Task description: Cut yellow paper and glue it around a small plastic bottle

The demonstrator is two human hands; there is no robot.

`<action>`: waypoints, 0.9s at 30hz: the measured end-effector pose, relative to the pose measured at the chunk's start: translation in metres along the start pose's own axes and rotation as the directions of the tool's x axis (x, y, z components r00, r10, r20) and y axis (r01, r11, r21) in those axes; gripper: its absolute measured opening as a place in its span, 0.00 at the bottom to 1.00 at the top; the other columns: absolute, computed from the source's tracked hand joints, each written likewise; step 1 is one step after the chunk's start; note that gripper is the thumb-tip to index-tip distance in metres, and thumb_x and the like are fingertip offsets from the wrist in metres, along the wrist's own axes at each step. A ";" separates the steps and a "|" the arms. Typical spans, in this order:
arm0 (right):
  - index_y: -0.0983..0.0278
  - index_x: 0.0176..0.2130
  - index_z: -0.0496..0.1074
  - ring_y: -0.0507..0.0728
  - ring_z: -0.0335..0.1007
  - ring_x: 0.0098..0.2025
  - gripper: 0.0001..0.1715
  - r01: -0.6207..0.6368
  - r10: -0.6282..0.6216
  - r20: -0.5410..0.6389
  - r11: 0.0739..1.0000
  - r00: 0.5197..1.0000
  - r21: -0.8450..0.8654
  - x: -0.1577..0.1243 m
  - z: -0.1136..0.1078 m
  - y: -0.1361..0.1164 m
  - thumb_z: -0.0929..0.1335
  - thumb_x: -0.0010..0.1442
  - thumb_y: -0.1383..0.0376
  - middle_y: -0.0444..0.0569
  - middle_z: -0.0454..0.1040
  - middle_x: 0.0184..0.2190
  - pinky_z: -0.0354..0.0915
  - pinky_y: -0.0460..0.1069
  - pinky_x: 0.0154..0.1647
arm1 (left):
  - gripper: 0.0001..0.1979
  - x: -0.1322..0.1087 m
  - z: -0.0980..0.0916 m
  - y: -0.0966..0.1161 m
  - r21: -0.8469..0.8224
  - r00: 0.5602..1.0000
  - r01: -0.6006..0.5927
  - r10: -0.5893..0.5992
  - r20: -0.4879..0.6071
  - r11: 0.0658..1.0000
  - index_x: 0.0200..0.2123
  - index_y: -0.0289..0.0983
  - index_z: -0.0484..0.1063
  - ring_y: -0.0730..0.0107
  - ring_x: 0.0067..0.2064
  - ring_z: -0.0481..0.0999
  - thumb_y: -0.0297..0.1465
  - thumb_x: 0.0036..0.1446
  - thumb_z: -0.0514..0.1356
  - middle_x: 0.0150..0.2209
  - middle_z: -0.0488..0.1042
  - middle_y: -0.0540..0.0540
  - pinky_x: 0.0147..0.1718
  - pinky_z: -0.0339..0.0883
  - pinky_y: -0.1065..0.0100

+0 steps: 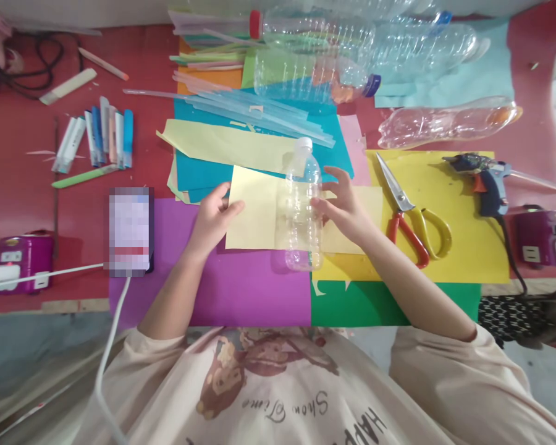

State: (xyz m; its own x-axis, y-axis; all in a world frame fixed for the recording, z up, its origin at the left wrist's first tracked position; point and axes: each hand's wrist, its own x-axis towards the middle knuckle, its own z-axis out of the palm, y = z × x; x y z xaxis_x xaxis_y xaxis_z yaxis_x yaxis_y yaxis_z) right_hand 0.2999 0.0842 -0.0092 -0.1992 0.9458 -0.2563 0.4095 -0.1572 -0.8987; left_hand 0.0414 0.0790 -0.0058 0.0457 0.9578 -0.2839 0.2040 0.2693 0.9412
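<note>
- Near edge: purple sheet (254,290) & green sheet (398,304) reach to the shirt (269,395); purple stretch betw. the forearms looks the best room for sliding things.
- Clear btl (301,235): mid-table, cap end away, base by the purple/yellow seam; can't tell if flat or tilted. Prob. v. light, thin-walled, slick, apt to roll & dent; best hold = ribbed middle, soft squeeze.
- Pale-yellow paper (252,210): runs behind btl, seems to come out R side too. Likely floppy, easily creased/torn; take by the short end.
- L hand (215,216): thumb in front, fingers behind, pinched on paper's L end.
- R hand (345,204): fingers parted & curved by btl's R side, thumb at its wall; can't tell if they grip btl or paper.
- L: phone (130,228) near forearm, white cable (109,346) = poss. snag.
- R: scissors (401,204) on yellow sheet (467,253), tips away; glue gun (488,188) farther R. Less elbow room here.
- Beyond cap: loose strip (231,143), straws (259,114), then big btls (315,40) at far edge; fwd room tight.
</note>
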 end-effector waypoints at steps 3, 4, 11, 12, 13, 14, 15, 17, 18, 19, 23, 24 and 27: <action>0.48 0.65 0.42 0.55 0.73 0.35 0.41 0.024 -0.024 0.021 0.999 0.999 -0.021 0.010 0.007 -0.008 0.61 0.61 0.39 0.52 0.66 0.52 0.73 0.51 0.28 | 0.24 -0.002 0.003 0.004 -0.076 1.000 0.005 -0.006 -0.008 0.997 0.51 0.37 0.69 0.61 0.34 0.80 0.39 0.51 0.61 0.34 0.80 0.45 0.32 0.73 0.65; 0.48 0.65 0.41 0.55 0.73 0.35 0.41 0.034 -0.033 0.018 0.999 0.999 -0.027 0.012 0.010 -0.010 0.60 0.61 0.40 0.52 0.65 0.53 0.74 0.51 0.29 | 0.24 -0.003 0.003 0.005 -0.094 1.000 0.001 -0.002 -0.020 0.996 0.50 0.37 0.70 0.60 0.35 0.81 0.39 0.50 0.61 0.35 0.80 0.45 0.33 0.74 0.65; 0.46 0.66 0.41 0.53 0.72 0.29 0.38 0.066 -0.066 0.042 0.998 0.997 -0.004 0.014 0.027 -0.006 0.56 0.63 0.39 0.52 0.59 0.63 0.73 0.52 0.25 | 0.28 -0.007 0.007 0.005 -0.082 0.989 -0.143 0.145 0.013 0.986 0.51 0.42 0.72 0.58 0.45 0.78 0.53 0.56 0.54 0.39 0.78 0.44 0.43 0.73 0.61; 0.46 0.66 0.41 0.54 0.73 0.31 0.39 0.070 -0.070 0.047 0.997 0.996 -0.011 0.015 0.028 -0.004 0.55 0.63 0.38 0.52 0.59 0.64 0.73 0.52 0.25 | 0.32 -0.007 0.009 0.003 -0.068 0.984 -0.163 0.168 0.067 0.984 0.52 0.42 0.72 0.58 0.45 0.77 0.57 0.57 0.49 0.39 0.77 0.44 0.44 0.73 0.61; 0.46 0.67 0.41 0.55 0.73 0.33 0.40 0.075 -0.074 0.051 0.997 0.996 -0.022 0.015 0.029 -0.003 0.55 0.62 0.37 0.52 0.58 0.64 0.73 0.52 0.26 | 0.34 -0.007 0.011 0.000 -0.037 0.974 -0.189 0.192 0.118 0.981 0.54 0.42 0.72 0.59 0.45 0.76 0.59 0.58 0.46 0.40 0.75 0.43 0.45 0.73 0.61; 0.46 0.67 0.41 0.56 0.74 0.35 0.40 0.081 -0.078 0.053 0.996 0.995 -0.037 0.015 0.029 -0.002 0.54 0.62 0.36 0.52 0.58 0.65 0.73 0.52 0.26 | 0.35 -0.007 0.014 -0.002 0.012 0.962 -0.227 0.222 0.158 0.974 0.55 0.43 0.71 0.59 0.47 0.75 0.59 0.59 0.45 0.41 0.74 0.43 0.47 0.72 0.60; 0.46 0.67 0.41 0.57 0.74 0.37 0.41 0.085 -0.082 0.053 0.995 0.995 -0.053 0.015 0.029 -0.002 0.53 0.62 0.36 0.52 0.58 0.65 0.74 0.52 0.26 | 0.34 -0.007 0.017 -0.004 0.069 0.948 -0.279 0.263 0.181 0.958 0.56 0.43 0.70 0.59 0.49 0.74 0.59 0.59 0.46 0.45 0.73 0.42 0.49 0.72 0.59; 0.47 0.68 0.41 0.58 0.75 0.38 0.42 0.093 -0.088 0.059 0.993 0.994 -0.076 0.013 0.029 -0.004 0.51 0.62 0.36 0.52 0.58 0.65 0.74 0.52 0.28 | 0.30 -0.006 0.021 -0.009 0.168 0.910 -0.397 0.364 0.197 0.902 0.58 0.45 0.68 0.56 0.57 0.68 0.56 0.59 0.52 0.54 0.67 0.41 0.53 0.70 0.58; 0.48 0.68 0.41 0.57 0.75 0.38 0.42 0.097 -0.092 0.069 0.992 0.993 -0.075 0.012 0.029 -0.006 0.51 0.62 0.37 0.52 0.58 0.65 0.75 0.52 0.30 | 0.30 -0.006 0.022 -0.010 0.196 0.893 -0.437 0.398 0.209 0.878 0.59 0.46 0.66 0.55 0.61 0.65 0.54 0.59 0.54 0.58 0.63 0.41 0.55 0.69 0.58; 0.48 0.68 0.41 0.57 0.75 0.38 0.41 0.104 -0.098 0.082 0.993 0.992 -0.064 0.010 0.028 -0.009 0.52 0.63 0.38 0.52 0.57 0.65 0.75 0.53 0.32 | 0.29 -0.006 0.022 -0.012 0.205 0.880 -0.462 0.418 0.226 0.863 0.60 0.48 0.65 0.53 0.64 0.62 0.53 0.59 0.55 0.62 0.58 0.41 0.55 0.69 0.57; 0.48 0.69 0.41 0.57 0.73 0.42 0.40 0.139 -0.137 0.118 0.990 0.984 -0.007 0.002 0.024 -0.017 0.57 0.64 0.45 0.47 0.50 0.69 0.76 0.55 0.39 | 0.28 -0.006 0.021 -0.013 0.176 0.877 -0.455 0.404 0.261 0.873 0.63 0.52 0.59 0.49 0.69 0.54 0.50 0.62 0.54 0.69 0.48 0.44 0.54 0.71 0.58; 0.46 0.69 0.41 0.58 0.73 0.45 0.40 0.146 -0.143 0.118 0.989 0.983 -0.015 0.001 0.023 -0.018 0.58 0.64 0.46 0.45 0.49 0.70 0.76 0.55 0.40 | 0.29 -0.007 0.021 -0.013 0.163 0.878 -0.452 0.405 0.256 0.877 0.64 0.52 0.58 0.49 0.69 0.52 0.50 0.62 0.54 0.70 0.47 0.44 0.53 0.72 0.58; 0.43 0.69 0.40 0.60 0.70 0.51 0.41 0.192 -0.184 0.117 0.979 0.976 -0.061 0.001 0.021 -0.015 0.61 0.63 0.47 0.39 0.44 0.72 0.76 0.55 0.42 | 0.32 -0.006 0.021 -0.013 0.127 0.874 -0.463 0.428 0.230 0.877 0.65 0.54 0.55 0.47 0.71 0.48 0.53 0.60 0.54 0.71 0.45 0.46 0.55 0.70 0.56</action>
State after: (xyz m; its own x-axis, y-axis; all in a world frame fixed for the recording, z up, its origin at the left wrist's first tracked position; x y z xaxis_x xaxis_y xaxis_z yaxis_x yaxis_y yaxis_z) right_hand 0.2749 0.0813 -0.0039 -0.3740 0.9188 -0.1263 0.4172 0.0451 -0.9077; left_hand 0.0595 0.0677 -0.0201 0.3523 0.9291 0.1127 0.2817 -0.2201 0.9339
